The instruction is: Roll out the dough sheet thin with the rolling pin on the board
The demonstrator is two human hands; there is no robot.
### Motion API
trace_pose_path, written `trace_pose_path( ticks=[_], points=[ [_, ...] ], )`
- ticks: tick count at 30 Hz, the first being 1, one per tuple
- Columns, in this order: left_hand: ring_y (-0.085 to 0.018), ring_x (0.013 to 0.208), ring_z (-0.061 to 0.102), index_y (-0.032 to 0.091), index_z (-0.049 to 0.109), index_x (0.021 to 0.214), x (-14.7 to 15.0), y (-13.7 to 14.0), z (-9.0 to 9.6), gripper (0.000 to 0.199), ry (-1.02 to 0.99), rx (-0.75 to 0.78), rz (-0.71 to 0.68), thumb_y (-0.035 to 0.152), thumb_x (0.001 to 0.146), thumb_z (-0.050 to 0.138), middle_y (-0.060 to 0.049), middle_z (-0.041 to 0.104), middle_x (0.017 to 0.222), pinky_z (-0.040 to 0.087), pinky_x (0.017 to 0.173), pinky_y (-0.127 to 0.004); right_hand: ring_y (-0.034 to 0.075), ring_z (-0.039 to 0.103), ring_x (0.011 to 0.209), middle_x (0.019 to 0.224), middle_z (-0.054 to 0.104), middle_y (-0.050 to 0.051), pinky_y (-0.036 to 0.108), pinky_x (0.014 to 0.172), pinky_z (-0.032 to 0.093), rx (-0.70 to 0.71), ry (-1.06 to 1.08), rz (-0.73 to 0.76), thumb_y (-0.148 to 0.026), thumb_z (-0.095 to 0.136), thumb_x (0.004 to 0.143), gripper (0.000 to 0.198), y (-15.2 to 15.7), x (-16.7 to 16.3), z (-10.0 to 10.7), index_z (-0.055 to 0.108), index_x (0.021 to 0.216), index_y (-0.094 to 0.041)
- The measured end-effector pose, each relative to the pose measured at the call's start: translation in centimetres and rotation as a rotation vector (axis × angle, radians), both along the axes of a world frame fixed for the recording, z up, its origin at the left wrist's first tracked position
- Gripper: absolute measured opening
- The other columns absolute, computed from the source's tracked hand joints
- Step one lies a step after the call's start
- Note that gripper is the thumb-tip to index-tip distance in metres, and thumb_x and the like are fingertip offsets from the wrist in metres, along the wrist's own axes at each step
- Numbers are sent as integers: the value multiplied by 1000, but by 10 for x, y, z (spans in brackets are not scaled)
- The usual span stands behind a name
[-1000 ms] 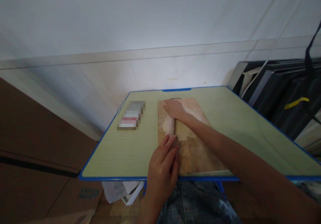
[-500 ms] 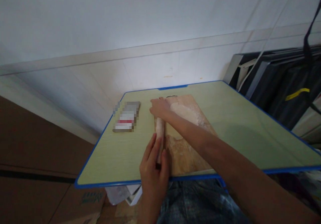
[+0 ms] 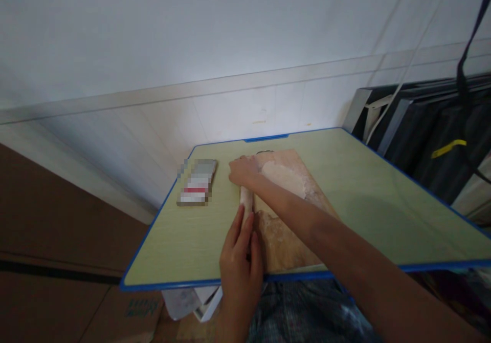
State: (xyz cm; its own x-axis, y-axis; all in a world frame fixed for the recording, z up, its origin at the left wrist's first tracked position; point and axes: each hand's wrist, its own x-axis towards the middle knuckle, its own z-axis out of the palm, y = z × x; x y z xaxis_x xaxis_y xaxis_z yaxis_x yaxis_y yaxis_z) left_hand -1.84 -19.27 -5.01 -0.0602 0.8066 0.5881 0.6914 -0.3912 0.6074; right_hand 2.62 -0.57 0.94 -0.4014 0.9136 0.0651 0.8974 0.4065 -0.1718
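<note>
Along the left edge of one wooden board [image 3: 289, 253] lies one rolling pin [image 3: 246, 199], with one flat sheet of dough [image 3: 263, 205] to its right. The left hand [image 3: 241, 263] has its fingers nearly closed on the near end; the right hand [image 3: 244, 172] has its fingers curled over the far end. Rolling seems the step in hand, and the next move calls for even pressure. One counter [image 3: 172, 251] carries also one blurred flat object [image 3: 197, 181].
</note>
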Motion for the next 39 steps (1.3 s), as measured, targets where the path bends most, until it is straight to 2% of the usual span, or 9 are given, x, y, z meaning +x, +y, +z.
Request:
trace_pose_path(
  ticks=[4, 9, 15, 19, 22, 25, 30, 35, 39],
  points=[
    [-19, 124, 47, 22, 52, 126, -1, 0, 2, 39, 69, -15, -3, 16, 89, 41, -9, 45, 139, 43, 100, -34, 26, 47, 116, 121, 61, 11, 48, 95, 35, 3, 18, -6, -21, 45, 81, 33, -5, 8, 2, 62, 109, -17],
    [-21, 122, 49, 22, 44, 133, 0, -3, 15, 43, 293, -98, 1, 18, 90, 37, -9, 39, 143, 47, 96, -36, 24, 48, 115, 117, 63, 10, 40, 93, 38, 37, 38, 2, -19, 45, 82, 30, -5, 20, -2, 63, 106, -18],
    [-25, 119, 52, 15, 49, 128, 11, -2, 35, 41, 564, -143, 4, 21, 88, 40, -10, 44, 140, 50, 92, -38, 18, 53, 113, 121, 62, 6, 29, 95, 36, 78, 73, 25, -9, 35, 85, 50, -1, 47, -11, 48, 131, -20],
    [-29, 122, 48, 9, 43, 132, 25, 5, 37, 49, 725, -161, 78, 19, 84, 46, -17, 41, 140, 51, 89, -40, 17, 49, 118, 131, 55, 5, 31, 101, 30, 112, 115, 32, -2, 30, 82, 57, -6, 66, -18, 43, 135, -18],
    [-32, 118, 50, 4, 43, 131, 34, 12, 38, 50, 805, -204, 161, 17, 84, 49, -25, 42, 137, 51, 86, -42, 19, 48, 118, 131, 54, 11, 31, 99, 32, 122, 127, 6, -2, 29, 82, 57, -9, 72, -22, 37, 138, -9],
    [-35, 118, 50, 1, 42, 131, 40, 20, 41, 53, 859, -241, 204, 19, 83, 53, -28, 44, 133, 49, 88, -44, 21, 48, 117, 127, 56, 16, 33, 96, 35, 109, 124, -35, -4, 31, 83, 58, -9, 70, -25, 28, 141, -2],
    [-36, 117, 49, 2, 42, 131, 38, 25, 47, 63, 900, -277, 231, 31, 80, 62, -28, 45, 132, 47, 89, -46, 23, 45, 118, 129, 54, 14, 36, 94, 36, 113, 153, -82, -11, 29, 87, 55, -6, 63, -27, 27, 142, -9],
    [-34, 110, 54, 4, 42, 130, 30, 28, 52, 66, 890, -320, 195, 41, 80, 61, -25, 53, 123, 48, 84, -43, 21, 44, 121, 131, 53, 15, 35, 98, 31, 124, 136, -54, -11, 29, 87, 52, 1, 56, -27, 32, 138, -5],
    [-31, 108, 56, 5, 38, 131, 22, 34, 54, 61, 868, -358, 171, 42, 85, 53, -23, 55, 120, 48, 82, -39, 21, 48, 117, 130, 53, 16, 34, 99, 28, 121, 109, -17, -10, 31, 86, 46, 4, 51, -21, 46, 129, -6]
  ],
)
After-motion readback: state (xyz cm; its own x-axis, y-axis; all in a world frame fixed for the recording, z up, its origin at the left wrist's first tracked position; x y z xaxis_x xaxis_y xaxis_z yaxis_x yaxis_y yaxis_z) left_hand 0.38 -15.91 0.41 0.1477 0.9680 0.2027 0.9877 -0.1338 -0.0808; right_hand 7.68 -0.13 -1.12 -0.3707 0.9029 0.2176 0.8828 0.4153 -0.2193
